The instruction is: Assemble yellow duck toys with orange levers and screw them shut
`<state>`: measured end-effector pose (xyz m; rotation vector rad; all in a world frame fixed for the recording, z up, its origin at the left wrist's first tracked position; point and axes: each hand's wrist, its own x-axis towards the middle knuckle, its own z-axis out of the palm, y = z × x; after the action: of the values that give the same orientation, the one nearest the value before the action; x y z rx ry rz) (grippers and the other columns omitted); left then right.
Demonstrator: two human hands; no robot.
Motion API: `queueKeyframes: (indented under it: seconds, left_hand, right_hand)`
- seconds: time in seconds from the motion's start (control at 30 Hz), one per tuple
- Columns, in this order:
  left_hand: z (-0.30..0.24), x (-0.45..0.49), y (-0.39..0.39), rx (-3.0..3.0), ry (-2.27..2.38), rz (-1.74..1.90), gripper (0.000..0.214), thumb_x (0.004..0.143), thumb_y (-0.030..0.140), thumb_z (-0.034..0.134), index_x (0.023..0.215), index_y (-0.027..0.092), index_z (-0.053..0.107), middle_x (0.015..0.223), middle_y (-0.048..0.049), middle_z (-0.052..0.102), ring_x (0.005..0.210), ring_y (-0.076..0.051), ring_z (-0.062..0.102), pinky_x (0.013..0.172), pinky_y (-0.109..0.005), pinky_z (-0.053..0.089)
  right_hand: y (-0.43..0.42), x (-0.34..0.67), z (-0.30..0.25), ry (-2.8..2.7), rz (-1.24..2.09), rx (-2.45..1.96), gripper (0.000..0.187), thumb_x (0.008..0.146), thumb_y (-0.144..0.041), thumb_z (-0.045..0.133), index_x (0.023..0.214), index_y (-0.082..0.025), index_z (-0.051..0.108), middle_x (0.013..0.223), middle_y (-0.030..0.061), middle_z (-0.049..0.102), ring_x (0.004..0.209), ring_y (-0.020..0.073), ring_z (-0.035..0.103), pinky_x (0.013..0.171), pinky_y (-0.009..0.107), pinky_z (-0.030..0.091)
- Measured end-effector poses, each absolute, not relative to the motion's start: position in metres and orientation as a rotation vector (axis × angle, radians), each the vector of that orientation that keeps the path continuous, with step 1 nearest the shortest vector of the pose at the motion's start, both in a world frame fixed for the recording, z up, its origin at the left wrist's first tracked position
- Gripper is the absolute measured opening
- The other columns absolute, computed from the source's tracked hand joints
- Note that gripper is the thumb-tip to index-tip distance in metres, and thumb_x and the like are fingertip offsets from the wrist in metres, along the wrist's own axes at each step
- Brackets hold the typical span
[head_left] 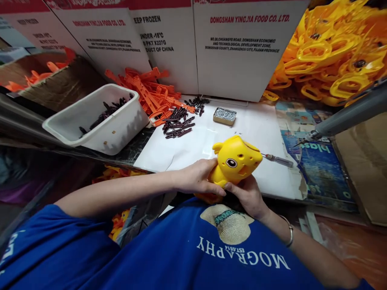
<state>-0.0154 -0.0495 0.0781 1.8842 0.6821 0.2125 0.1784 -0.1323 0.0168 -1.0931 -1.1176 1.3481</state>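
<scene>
Both hands hold a yellow plastic toy shaped like a duck or fish (pixel 238 159), close to my body at the table's front edge. It has a round black-and-white eye and several small holes. My left hand (pixel 201 177) wraps around its left side, thumb along the lower part. From below right, my right hand (pixel 246 195) grips it, with the thumb near its base; the other fingers are partly hidden. Just beyond the toy, a screwdriver with a clear handle (pixel 282 161) lies on the white sheet (pixel 260 129). A small tin of screws (pixel 224 115) sits farther back.
Left are a white plastic bin (pixel 111 135) with dark parts, a pile of dark parts (pixel 178 123) and orange plastic pieces (pixel 151 92). White cartons (pixel 236 52) stand behind. At right are heaped yellow parts (pixel 320 52) and a grey tool with a thin bit (pixel 341 121).
</scene>
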Motion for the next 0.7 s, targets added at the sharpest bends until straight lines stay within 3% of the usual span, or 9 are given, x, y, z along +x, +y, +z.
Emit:
queueKeyframes:
  seconds: [0.17, 0.33, 0.5, 0.63, 0.7]
  left_hand:
    - [0.066, -0.017, -0.057, 1.761, 0.747, 0.369, 0.059, 0.073, 0.047, 0.086, 0.114, 0.01, 0.066, 0.101, -0.0099, 0.075, 0.087, -0.021, 0.067, 0.077, -0.031, 0.055]
    - [0.06, -0.024, -0.058, 1.605, 0.659, 0.387, 0.059, 0.075, 0.052, 0.084, 0.114, 0.011, 0.069, 0.112, -0.0133, 0.074, 0.099, -0.027, 0.07, 0.085, -0.036, 0.057]
    - [0.063, -0.036, -0.049, 1.519, 0.556, 0.83, 0.113, 0.055, 0.053, 0.097, 0.15, 0.027, 0.043, 0.15, -0.0145, 0.055, 0.135, -0.035, 0.056, 0.109, -0.042, 0.05]
    - [0.074, -0.035, -0.049, 1.61, 0.515, 0.809, 0.092, 0.062, 0.041, 0.095, 0.142, 0.024, 0.053, 0.131, -0.0114, 0.067, 0.119, -0.03, 0.066, 0.105, -0.04, 0.052]
    - [0.078, -0.032, -0.051, 1.662, 0.534, 0.835, 0.083, 0.062, 0.039, 0.095, 0.134, 0.02, 0.058, 0.123, -0.0103, 0.069, 0.111, -0.028, 0.068, 0.099, -0.038, 0.055]
  right_hand:
    - [-0.128, 0.18, 0.021, -1.175, 1.375, -1.011, 0.046, 0.08, -0.043, 0.084, 0.117, -0.022, 0.065, 0.118, 0.0092, 0.077, 0.105, 0.0275, 0.075, 0.089, 0.036, 0.064]
    - [-0.133, 0.188, 0.024, -1.31, 1.264, -1.177, 0.055, 0.076, -0.05, 0.085, 0.115, -0.02, 0.062, 0.106, 0.009, 0.076, 0.091, 0.0261, 0.074, 0.073, 0.034, 0.064]
    - [-0.135, 0.19, 0.029, -1.541, 1.151, -1.209, 0.059, 0.08, -0.051, 0.08, 0.124, -0.019, 0.059, 0.11, 0.0094, 0.074, 0.096, 0.0259, 0.071, 0.081, 0.037, 0.063]
    - [-0.133, 0.189, 0.027, -1.661, 1.106, -1.147, 0.055, 0.084, -0.052, 0.076, 0.125, -0.019, 0.061, 0.114, 0.0099, 0.074, 0.101, 0.0271, 0.072, 0.084, 0.038, 0.063]
    - [-0.13, 0.192, 0.025, -1.703, 1.0, -1.132, 0.068, 0.083, -0.058, 0.076, 0.136, -0.02, 0.056, 0.125, 0.0126, 0.071, 0.111, 0.0301, 0.07, 0.094, 0.043, 0.062]
